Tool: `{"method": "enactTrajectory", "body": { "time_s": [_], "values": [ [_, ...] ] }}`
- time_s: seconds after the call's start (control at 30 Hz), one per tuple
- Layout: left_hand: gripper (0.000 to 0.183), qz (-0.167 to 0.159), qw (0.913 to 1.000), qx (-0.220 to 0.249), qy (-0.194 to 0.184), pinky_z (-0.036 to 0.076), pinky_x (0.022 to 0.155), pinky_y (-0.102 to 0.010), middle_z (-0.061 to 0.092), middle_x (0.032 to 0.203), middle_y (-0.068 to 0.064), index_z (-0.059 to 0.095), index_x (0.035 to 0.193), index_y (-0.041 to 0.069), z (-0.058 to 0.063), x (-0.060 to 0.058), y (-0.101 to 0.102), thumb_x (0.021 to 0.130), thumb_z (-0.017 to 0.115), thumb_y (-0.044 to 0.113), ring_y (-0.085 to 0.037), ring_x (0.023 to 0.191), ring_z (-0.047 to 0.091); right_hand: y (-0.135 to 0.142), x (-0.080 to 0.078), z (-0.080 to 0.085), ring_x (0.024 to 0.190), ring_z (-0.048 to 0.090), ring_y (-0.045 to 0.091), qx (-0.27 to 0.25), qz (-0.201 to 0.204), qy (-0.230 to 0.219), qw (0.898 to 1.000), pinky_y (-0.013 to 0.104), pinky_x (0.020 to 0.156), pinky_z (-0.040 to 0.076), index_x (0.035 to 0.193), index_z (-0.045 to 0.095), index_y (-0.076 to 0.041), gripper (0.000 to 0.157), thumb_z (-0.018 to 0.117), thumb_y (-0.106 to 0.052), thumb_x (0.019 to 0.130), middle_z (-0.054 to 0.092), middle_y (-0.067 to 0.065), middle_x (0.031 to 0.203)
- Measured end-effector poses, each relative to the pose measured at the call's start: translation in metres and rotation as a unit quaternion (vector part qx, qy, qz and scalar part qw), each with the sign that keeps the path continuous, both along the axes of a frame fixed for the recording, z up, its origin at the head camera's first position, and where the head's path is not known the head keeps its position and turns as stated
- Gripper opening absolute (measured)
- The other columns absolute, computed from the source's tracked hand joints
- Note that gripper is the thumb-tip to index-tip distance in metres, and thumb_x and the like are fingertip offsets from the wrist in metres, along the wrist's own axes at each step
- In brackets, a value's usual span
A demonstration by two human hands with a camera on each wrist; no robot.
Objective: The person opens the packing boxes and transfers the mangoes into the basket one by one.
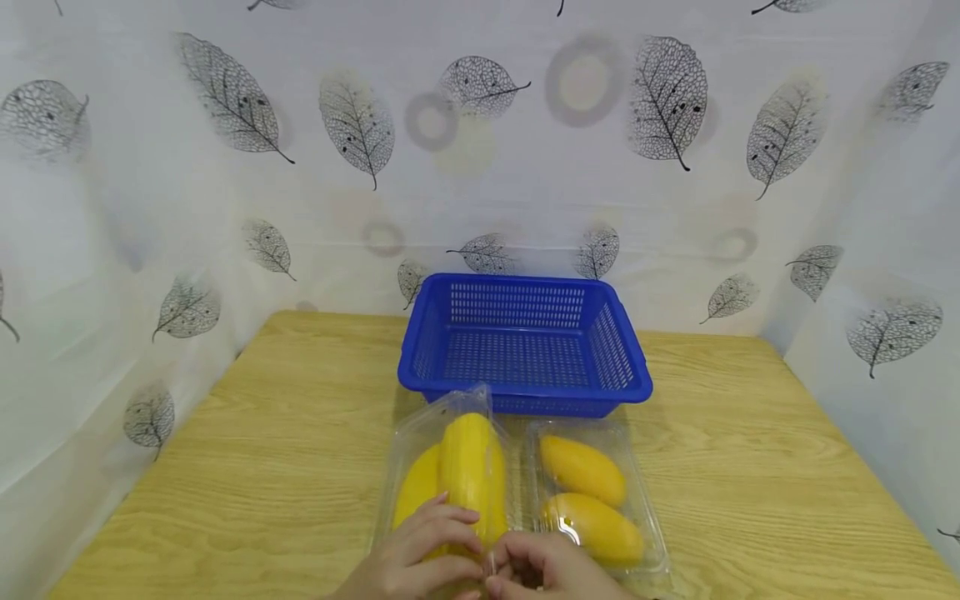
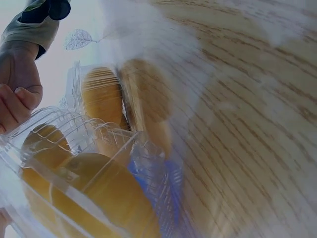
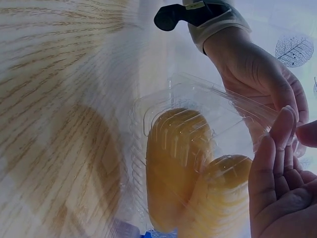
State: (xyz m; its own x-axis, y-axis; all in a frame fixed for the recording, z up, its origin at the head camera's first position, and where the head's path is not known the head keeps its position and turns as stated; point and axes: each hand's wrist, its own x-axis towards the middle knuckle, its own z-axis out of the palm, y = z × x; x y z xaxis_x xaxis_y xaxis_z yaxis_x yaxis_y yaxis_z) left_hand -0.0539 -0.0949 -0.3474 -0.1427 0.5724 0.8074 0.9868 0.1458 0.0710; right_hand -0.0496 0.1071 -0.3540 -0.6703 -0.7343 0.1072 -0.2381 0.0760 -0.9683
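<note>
A clear plastic clamshell box (image 1: 423,421) with large yellow fruits (image 1: 467,467) inside lies at the front, left of centre. My left hand (image 1: 422,550) is laid over its near part, fingers bent around the plastic edge. From the other side my right hand (image 1: 551,568) pinches that near edge between thumb and fingers, close to the left fingertips. In the right wrist view both hands meet at the box's edge, the fruits (image 3: 178,168) showing through ribbed plastic. The left wrist view shows the right hand (image 2: 20,94) with curled fingers beside the box.
Right of the box sits a second clear box (image 1: 651,525) holding two orange-yellow mangoes (image 1: 582,469). Behind both stands a blue slotted basket (image 1: 525,392). A leaf-patterned curtain (image 1: 510,192) encloses the wooden table (image 1: 300,450) on the back and sides.
</note>
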Motion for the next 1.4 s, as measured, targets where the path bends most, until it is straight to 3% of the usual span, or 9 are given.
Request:
{"method": "enactTrajectory", "body": {
  "time_s": [0.27,0.57,1.17,1.4],
  "values": [
    [0.011,0.001,0.9998,0.006,-0.018,0.030,0.090,-0.042,0.054,0.097,-0.007,0.063,0.082,0.006,-0.0009,0.0019,0.0005,0.081,0.057,0.015,-0.027,0.099,0.048,-0.0010,-0.0001,-0.0026,0.060,0.047,-0.005,-0.004,-0.003,0.016,1.000,0.020,0.049,0.045,0.082,0.054,-0.003,0.006,0.052,-0.008,0.083,0.057,0.011,0.067],
    [0.011,-0.006,0.9996,0.013,0.025,0.033,0.087,-0.044,0.055,0.094,-0.009,0.064,0.081,0.005,-0.0035,-0.0042,0.0005,0.080,0.058,0.015,-0.028,0.096,0.050,-0.0010,-0.0006,-0.0010,0.060,0.047,-0.005,0.000,-0.006,0.012,1.000,0.020,0.050,0.044,0.081,0.054,-0.003,0.006,0.052,-0.009,0.083,0.057,0.010,0.067],
    [0.011,-0.015,0.9994,0.018,0.027,0.033,0.087,-0.045,0.055,0.093,-0.009,0.064,0.081,0.004,-0.0035,-0.0064,0.0022,0.080,0.058,0.014,-0.029,0.095,0.050,-0.0009,-0.0018,-0.0019,0.061,0.047,-0.004,-0.008,0.005,0.003,1.000,0.019,0.050,0.044,0.083,0.053,-0.003,0.004,0.050,-0.005,0.083,0.056,0.013,0.067],
    [0.012,-0.018,0.9992,0.014,0.032,0.033,0.086,-0.046,0.055,0.094,-0.010,0.064,0.082,0.004,-0.0073,-0.0078,0.0003,0.079,0.059,0.014,-0.029,0.095,0.050,-0.0009,-0.0022,-0.0040,0.063,0.047,-0.003,-0.008,0.010,-0.022,1.000,0.019,0.052,0.044,0.084,0.053,-0.003,0.004,0.049,-0.005,0.084,0.056,0.012,0.069]
  ]
}}
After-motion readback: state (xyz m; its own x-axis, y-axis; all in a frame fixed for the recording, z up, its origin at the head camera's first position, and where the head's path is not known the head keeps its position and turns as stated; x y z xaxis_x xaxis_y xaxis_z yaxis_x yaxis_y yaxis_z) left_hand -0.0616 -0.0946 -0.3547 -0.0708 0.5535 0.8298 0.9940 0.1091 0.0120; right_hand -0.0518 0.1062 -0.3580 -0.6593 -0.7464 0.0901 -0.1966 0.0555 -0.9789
